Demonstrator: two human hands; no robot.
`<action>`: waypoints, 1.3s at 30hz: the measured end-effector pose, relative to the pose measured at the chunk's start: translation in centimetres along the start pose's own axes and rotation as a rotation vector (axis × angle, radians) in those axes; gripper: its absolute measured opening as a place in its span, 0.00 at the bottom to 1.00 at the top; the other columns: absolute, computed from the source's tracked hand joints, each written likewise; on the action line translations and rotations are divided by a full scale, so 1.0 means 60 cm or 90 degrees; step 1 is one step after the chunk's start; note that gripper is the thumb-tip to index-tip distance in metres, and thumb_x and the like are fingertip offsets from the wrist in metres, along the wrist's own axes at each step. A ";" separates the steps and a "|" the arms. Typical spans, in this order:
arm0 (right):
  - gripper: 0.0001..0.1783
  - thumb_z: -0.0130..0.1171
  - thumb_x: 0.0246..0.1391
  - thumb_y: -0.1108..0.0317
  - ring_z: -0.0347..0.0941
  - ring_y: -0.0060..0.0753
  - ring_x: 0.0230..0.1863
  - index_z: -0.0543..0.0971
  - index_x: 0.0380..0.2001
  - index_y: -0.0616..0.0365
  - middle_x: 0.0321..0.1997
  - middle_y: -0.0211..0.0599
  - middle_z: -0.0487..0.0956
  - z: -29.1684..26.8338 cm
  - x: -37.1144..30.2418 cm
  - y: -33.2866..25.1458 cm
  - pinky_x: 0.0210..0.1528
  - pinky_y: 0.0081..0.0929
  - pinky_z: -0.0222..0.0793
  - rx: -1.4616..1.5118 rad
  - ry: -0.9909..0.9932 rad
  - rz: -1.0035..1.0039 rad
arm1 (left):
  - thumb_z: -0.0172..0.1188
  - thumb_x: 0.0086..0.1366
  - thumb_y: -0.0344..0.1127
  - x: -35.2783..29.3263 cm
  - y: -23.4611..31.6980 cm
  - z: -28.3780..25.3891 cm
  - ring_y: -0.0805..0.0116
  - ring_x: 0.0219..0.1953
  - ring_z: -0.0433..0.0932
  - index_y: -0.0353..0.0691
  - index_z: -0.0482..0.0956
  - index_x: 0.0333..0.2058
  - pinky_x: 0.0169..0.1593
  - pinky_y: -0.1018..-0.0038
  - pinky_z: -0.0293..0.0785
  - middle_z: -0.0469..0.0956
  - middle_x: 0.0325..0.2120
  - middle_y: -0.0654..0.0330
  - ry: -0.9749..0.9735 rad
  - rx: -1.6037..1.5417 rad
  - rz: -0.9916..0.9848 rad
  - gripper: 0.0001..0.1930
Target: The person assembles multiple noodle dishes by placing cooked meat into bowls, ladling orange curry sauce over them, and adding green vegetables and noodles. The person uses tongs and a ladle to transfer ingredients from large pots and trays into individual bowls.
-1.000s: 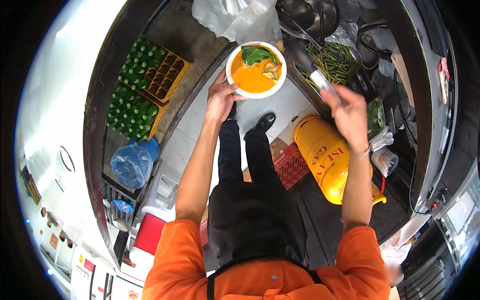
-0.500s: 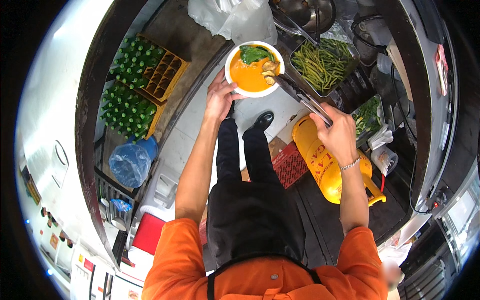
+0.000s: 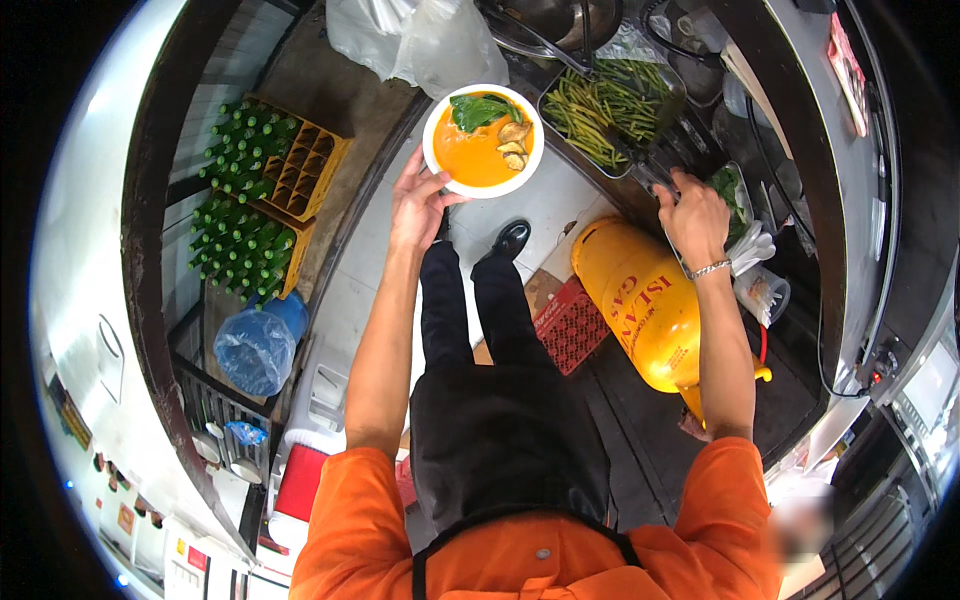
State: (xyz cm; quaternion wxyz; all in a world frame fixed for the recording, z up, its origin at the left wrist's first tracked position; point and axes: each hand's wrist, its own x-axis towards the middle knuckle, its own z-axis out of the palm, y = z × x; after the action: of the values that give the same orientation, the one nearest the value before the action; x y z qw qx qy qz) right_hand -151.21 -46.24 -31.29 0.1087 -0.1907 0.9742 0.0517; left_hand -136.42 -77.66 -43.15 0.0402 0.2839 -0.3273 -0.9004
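My left hand [image 3: 418, 203] grips a round white bowl [image 3: 500, 190] from its near left side, thumb at the rim. In the bowl is a thick orange stew [image 3: 465, 155]. Dark leafy greens [image 3: 477, 112] and a few browned slices [image 3: 514, 132], which look like eggplant, rest on the stew. My right hand [image 3: 697, 222] is closed around metal tongs [image 3: 655, 172]. Their dark far ends are blurred by motion beside the metal tray of long green beans [image 3: 605, 110]; I cannot tell whether they hold anything.
A yellow gas cylinder [image 3: 640, 300] stands below my right forearm. Beyond my right hand are a tray of chopped greens [image 3: 738, 200] and a clear plastic cup [image 3: 765, 295]. Crates of green bottles [image 3: 240, 245] sit at the left. A plastic bag [image 3: 430, 45] hangs at the far edge.
My right hand has moved the tongs away from the bowl, rightward to the bean tray. My left hand still holds the bowl. The whole view has shifted slightly.
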 end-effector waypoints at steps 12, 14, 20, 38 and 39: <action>0.16 0.59 0.52 0.60 0.76 0.50 0.47 0.82 0.41 0.56 0.42 0.47 0.81 -0.038 0.072 0.065 0.48 0.41 0.72 -0.060 -0.043 0.037 | 0.50 0.60 0.18 -0.010 -0.024 0.008 0.50 0.46 0.79 0.29 0.50 0.65 0.41 0.59 0.84 0.72 0.51 0.41 -0.018 0.013 -0.031 0.34; 0.14 0.58 0.51 0.66 0.76 0.50 0.47 0.81 0.40 0.58 0.41 0.49 0.81 -0.053 0.099 0.061 0.48 0.42 0.71 -0.096 -0.083 -0.006 | 0.50 0.60 0.18 -0.012 -0.024 0.012 0.50 0.47 0.79 0.30 0.50 0.65 0.41 0.59 0.84 0.72 0.51 0.41 -0.022 0.037 -0.033 0.34; 0.15 0.56 0.44 0.76 0.75 0.54 0.45 0.80 0.39 0.66 0.38 0.57 0.79 -0.014 0.165 0.117 0.49 0.45 0.70 -0.083 -0.048 -0.237 | 0.50 0.61 0.17 -0.016 -0.025 0.023 0.51 0.47 0.78 0.29 0.51 0.65 0.41 0.60 0.84 0.72 0.51 0.41 -0.033 0.058 -0.047 0.33; 0.23 0.60 0.45 0.78 0.74 0.54 0.48 0.75 0.48 0.70 0.46 0.57 0.78 -0.023 0.145 0.128 0.52 0.40 0.70 -0.026 -0.150 -0.147 | 0.50 0.59 0.17 -0.007 -0.046 0.044 0.51 0.47 0.78 0.28 0.49 0.65 0.40 0.59 0.84 0.71 0.52 0.41 -0.048 0.045 -0.032 0.35; 0.23 0.61 0.46 0.75 0.74 0.54 0.49 0.75 0.49 0.69 0.46 0.57 0.78 -0.018 0.141 0.136 0.52 0.39 0.70 0.024 -0.141 -0.113 | 0.50 0.59 0.17 -0.007 -0.048 0.045 0.51 0.48 0.78 0.29 0.49 0.65 0.40 0.59 0.84 0.71 0.53 0.41 -0.050 0.046 -0.033 0.35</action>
State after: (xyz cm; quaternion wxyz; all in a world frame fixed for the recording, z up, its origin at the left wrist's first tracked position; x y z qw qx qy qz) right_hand -162.19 -41.91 -31.73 0.2232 -0.2668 0.9365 0.0442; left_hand -137.19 -73.77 -43.04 -0.0064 0.2585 -0.3531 -0.8991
